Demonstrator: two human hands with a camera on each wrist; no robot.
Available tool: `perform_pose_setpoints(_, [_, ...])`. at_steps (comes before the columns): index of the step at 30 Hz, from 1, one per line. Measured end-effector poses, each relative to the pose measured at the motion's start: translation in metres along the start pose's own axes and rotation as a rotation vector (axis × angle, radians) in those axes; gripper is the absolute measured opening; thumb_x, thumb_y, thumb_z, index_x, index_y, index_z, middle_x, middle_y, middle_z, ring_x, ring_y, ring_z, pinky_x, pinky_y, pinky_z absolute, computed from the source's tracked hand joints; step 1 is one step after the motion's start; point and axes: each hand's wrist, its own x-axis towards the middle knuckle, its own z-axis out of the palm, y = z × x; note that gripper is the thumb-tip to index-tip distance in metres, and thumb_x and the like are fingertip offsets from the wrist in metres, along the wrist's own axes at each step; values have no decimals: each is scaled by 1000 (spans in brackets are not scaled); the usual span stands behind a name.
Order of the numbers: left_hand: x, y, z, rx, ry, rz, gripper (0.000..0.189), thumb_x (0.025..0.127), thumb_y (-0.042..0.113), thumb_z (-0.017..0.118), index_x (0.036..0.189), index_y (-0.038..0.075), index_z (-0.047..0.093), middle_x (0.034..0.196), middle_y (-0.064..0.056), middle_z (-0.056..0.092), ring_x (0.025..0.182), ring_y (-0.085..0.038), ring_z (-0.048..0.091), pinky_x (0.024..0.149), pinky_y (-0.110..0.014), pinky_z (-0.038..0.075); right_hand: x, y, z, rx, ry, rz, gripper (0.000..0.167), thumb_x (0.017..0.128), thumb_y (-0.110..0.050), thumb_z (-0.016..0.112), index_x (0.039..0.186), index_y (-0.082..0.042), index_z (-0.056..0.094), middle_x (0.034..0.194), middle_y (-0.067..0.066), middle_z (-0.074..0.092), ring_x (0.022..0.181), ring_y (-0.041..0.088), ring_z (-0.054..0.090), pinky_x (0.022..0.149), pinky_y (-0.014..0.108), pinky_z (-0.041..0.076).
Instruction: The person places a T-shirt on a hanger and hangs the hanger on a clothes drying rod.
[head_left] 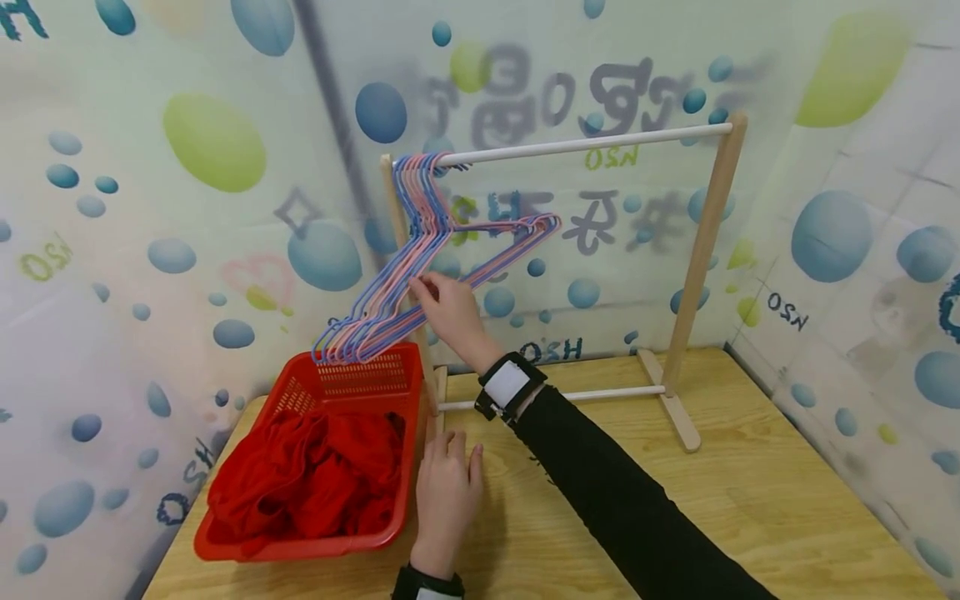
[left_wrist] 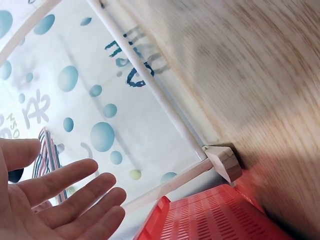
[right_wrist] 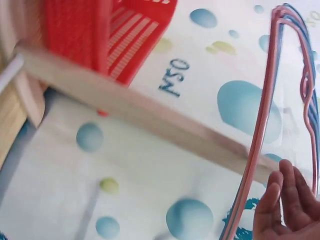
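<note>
So the wooden rack [head_left: 701,250] sits toward the back of the table [head_left: 750,517], close to the bubble-print backdrop [head_left: 150,208] on the back and both sides, so there's not much room behind it. The front and right of the tabletop are open wood grain. The bunch of thin pink and blue wire hangers [head_left: 420,250] hangs at the far left end of the white top rail [head_left: 585,143], right against the left post, tilted so the lower ends dip over the red basket [head_left: 330,546].

Right hand [head_left: 450,312] is up at the hangers, fingertips touching the wires, fingers fairly straight; I can't tell if it's actually pinching one. Left hand [head_left: 446,492] lies flat and relaxed on the table, holding nothing, just beside the basket's right wall.

The basket is perforated plastic, stuffed with crumpled red cloth [head_left: 307,479], and it's squeezed against the rack's left foot, crowding that corner.
</note>
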Motion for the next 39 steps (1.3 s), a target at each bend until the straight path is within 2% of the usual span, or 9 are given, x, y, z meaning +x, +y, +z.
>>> perform_pose_setpoints(3, [0,1,-1,-2,-12,-17,31,98,22,72,116,-3,73,117,-21,71,110,-36,65,91,-51,57,3,-2,4,106,1,78,32,110,-29,53,109,-3,72,99,15,77,86,28,71,62,23,43])
perform_pose_setpoints(7, [1,1,-2,-1,-17,-28,31,98,22,72,116,-3,73,116,-20,71,110,-36,65,91,-51,57,5,-6,5,169,16,136,29,109,-27,56,108,-3,72,102,16,77,93,31,73,62,21,42])
perform_pose_setpoints(12, [1,1,-3,-6,-20,-31,30,97,22,72,115,-3,74,116,-20,71,109,-35,66,92,-50,57,5,-9,4,205,23,169,27,109,-24,56,106,-2,71,99,17,76,91,31,74,63,23,48])
perform_pose_setpoints(14, [1,1,-3,-9,-22,-33,30,97,22,73,115,-3,74,116,-20,71,109,-35,66,91,-50,57,4,-10,3,244,11,194,27,109,-23,54,106,-1,69,100,18,76,91,30,74,68,25,54])
perform_pose_setpoints(19, [1,2,-3,-11,-28,-38,29,97,21,73,114,-3,74,116,-21,71,109,-36,65,92,-51,56,2,-13,0,478,-52,296,27,112,-19,46,114,3,61,107,25,75,86,24,75,84,39,62])
perform_pose_setpoints(23, [1,3,-4,-9,-29,-44,29,97,21,73,114,-3,74,116,-21,71,110,-36,65,93,-51,56,1,-15,-5,631,-102,362,31,114,-18,40,124,7,55,112,29,73,80,13,71,87,41,61])
perform_pose_setpoints(26, [1,3,-4,-2,-24,-43,29,97,21,73,113,-4,74,115,-21,71,110,-36,66,93,-51,56,1,-15,-8,685,-138,396,31,115,-18,37,125,6,53,107,22,73,82,10,70,89,40,61])
perform_pose_setpoints(31, [1,3,-3,5,-34,-57,29,97,21,73,111,-4,74,114,-22,71,111,-37,66,95,-51,55,0,-15,-13,770,-164,432,28,116,-20,32,116,-3,54,91,2,67,84,11,68,90,38,59])
perform_pose_setpoints(39, [3,1,-2,-10,-62,-79,31,99,25,71,113,-2,75,118,-22,70,112,-37,65,96,-52,56,-2,-15,-20,842,-136,420,30,116,-19,28,113,-2,52,81,2,57,78,15,64,82,33,58])
